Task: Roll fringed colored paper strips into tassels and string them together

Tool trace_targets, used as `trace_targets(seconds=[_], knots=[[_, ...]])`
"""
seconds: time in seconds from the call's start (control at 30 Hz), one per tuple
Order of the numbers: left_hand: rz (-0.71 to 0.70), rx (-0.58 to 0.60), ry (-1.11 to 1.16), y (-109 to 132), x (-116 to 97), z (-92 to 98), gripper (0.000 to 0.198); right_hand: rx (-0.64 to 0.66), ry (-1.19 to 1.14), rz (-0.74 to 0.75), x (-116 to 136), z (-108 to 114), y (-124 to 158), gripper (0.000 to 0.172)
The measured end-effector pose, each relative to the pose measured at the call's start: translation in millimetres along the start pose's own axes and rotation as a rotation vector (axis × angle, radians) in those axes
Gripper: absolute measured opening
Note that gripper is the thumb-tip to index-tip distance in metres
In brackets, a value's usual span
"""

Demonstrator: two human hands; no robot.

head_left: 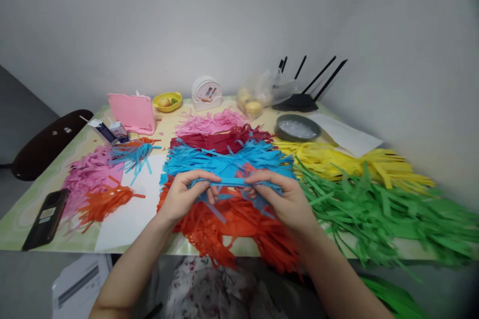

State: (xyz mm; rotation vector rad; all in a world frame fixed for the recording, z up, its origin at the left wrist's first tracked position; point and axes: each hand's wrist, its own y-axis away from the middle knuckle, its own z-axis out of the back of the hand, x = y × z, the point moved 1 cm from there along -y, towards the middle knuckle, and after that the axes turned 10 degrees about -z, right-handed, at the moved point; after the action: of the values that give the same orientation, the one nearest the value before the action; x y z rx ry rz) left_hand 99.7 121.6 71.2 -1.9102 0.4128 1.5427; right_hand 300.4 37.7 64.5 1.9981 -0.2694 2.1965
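A strip of blue tissue paper is stretched level between my hands, with cut fringe hanging from both sides. My left hand pinches one end between thumb and fingers. At the other end my right hand pinches it the same way. Below and around my hands lies orange-red fringed paper, spilling over the table's front edge. Just beyond them spreads a pile of blue fringed paper. Dark red fringed paper and pink fringed paper lie farther back.
Green fringe and yellow fringe cover the right side. Finished-looking orange and blue tassels lie left, near a phone. Behind stand a pink tablet case, a grey bowl and a black router.
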Motion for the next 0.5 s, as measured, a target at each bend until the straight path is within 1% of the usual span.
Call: trace_targets(seconds=[0.17,0.27,0.33,0.4,0.43,0.5], knots=[[-0.057,0.011,0.004,2,4,3.8,0.015,-0.003,-0.035,-0.018,-5,-1,-3,0.015],[-0.097,0.05,-0.055,3,3,5.2,0.025,0.034,-0.032,-0.013,-9,1,-3,0.02],[-0.088,0.059,-0.13,5,1,4.1,0.031,0.023,0.036,0.0,-8,0,-3,0.02],[-0.053,0.03,-0.199,6,-2,2.3,0.026,-0.028,0.153,0.024,-3,-1,-2,0.017],[-0.042,0.013,-0.242,6,-4,1.4,0.022,-0.057,0.22,0.048,-1,-2,-1,0.018],[-0.069,-0.002,-0.385,6,-7,0.7,0.022,-0.089,0.346,0.112,5,-4,1,0.024]])
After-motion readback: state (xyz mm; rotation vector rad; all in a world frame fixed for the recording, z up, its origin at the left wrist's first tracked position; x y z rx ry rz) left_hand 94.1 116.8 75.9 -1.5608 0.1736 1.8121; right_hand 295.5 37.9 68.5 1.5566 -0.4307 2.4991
